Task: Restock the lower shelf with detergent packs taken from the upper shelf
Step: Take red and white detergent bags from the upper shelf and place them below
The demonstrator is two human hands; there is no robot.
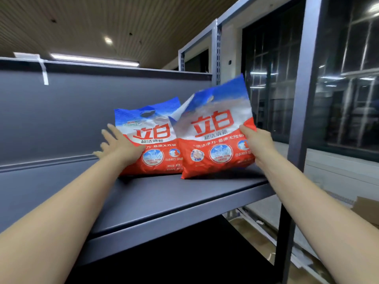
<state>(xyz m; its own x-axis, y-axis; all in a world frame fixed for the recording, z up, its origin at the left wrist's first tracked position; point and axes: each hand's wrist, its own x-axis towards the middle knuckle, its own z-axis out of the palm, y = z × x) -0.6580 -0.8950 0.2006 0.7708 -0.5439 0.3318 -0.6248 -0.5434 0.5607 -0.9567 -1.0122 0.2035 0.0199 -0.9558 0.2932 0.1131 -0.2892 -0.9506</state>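
Two red, white and blue detergent packs stand on the dark grey upper shelf (155,199). The left pack (152,138) leans against the shelf's back panel. My left hand (119,145) lies at its left edge with fingers spread, thumb against the pack's front. The right pack (215,132) stands in front, overlapping the left one and tilted to the right. My right hand (257,141) grips its right edge, thumb on the front. The space under the shelf is dark, and the lower shelf is hidden.
A grey back panel (82,111) closes the shelf behind the packs. A metal upright (298,119) stands at the shelf's right end, close to my right hand. Glass walls lie beyond it. Cardboard (367,210) and strips lie on the floor at the right.
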